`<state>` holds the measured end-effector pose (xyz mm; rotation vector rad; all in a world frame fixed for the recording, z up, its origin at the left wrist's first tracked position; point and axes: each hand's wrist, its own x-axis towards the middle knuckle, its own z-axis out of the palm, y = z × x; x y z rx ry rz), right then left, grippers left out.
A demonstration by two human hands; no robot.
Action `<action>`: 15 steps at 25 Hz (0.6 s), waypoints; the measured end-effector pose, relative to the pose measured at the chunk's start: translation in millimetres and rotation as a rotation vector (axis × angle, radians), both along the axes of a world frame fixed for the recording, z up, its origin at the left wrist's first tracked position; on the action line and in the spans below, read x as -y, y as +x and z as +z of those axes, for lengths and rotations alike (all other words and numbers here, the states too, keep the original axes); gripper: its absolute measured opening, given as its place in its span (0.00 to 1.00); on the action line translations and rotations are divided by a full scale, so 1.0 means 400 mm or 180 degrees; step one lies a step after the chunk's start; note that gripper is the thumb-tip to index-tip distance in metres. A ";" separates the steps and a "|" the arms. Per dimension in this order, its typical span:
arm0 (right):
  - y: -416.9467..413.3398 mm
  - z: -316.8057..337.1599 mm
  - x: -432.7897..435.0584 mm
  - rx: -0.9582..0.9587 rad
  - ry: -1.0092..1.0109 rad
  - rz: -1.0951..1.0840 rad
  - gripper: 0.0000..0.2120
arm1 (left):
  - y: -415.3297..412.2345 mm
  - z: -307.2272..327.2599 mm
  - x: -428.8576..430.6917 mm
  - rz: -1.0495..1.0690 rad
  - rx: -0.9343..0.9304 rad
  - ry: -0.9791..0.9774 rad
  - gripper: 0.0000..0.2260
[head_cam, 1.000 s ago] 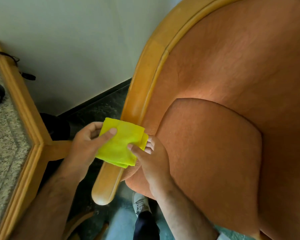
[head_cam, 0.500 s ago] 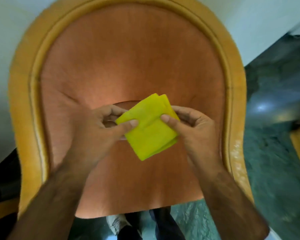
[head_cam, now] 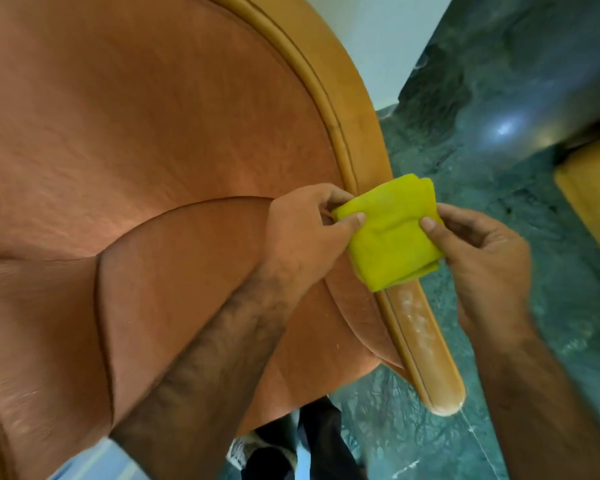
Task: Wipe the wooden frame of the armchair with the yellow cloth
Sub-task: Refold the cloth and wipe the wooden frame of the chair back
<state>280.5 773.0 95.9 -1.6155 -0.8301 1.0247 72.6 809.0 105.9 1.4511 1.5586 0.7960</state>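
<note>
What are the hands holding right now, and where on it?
Both hands grip the folded yellow cloth: left hand pinches its left edge, right hand its right edge, over the wooden frame.

both hands pinch yellow cloth [head_cam: 392, 237], over wooden frame [head_cam: 420, 337]

The cloth [head_cam: 392, 237] is bright yellow, folded into a thick, roughly square pad with layered edges showing at its upper and lower right corners. It lies over the frame [head_cam: 347, 95], covering part of the rail. The frame is glossy honey-coloured wood, a grooved band curving around the orange upholstery and ending in a rounded tip. Pale dusty smears mark the rail just below the cloth.
</note>
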 end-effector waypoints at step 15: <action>-0.183 -0.118 0.014 0.3451 0.0006 0.0740 0.34 | 0.027 -0.024 -0.265 -0.2082 -0.3102 0.2445 0.28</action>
